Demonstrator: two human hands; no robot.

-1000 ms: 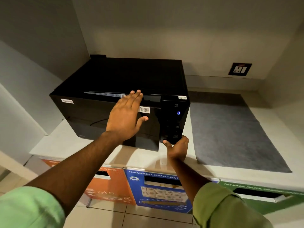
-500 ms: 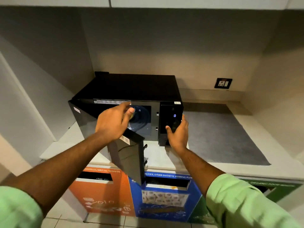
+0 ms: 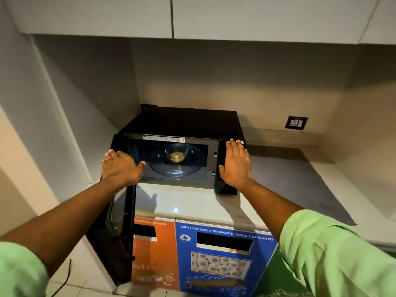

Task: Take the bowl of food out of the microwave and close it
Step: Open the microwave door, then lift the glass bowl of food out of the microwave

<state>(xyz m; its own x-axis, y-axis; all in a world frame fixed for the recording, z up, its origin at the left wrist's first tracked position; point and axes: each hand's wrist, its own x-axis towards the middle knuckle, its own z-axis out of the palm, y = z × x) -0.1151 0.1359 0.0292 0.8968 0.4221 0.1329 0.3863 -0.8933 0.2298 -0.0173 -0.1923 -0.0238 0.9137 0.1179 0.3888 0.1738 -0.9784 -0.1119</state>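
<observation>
- Bowl of food (image 3: 176,156) sits inside the microwave (image 3: 184,123), on the round glass turntable (image 3: 194,166), untouched by us.
- Our left hand (image 3: 121,167) is spread flat, fingers extended, holding nothing, in front of the cavity's left edge above the door (image 3: 116,221).
- Our right hand (image 3: 235,165) is likewise flat and empty, over the control panel (image 3: 222,189).
- That door is swung wide, hanging out past the counter (image 3: 192,207).
- Below stand an orange bin (image 3: 156,260) and a blue bin (image 3: 222,262); a grey mat (image 3: 300,185) lies right of the microwave, beneath a wall socket (image 3: 296,122).
</observation>
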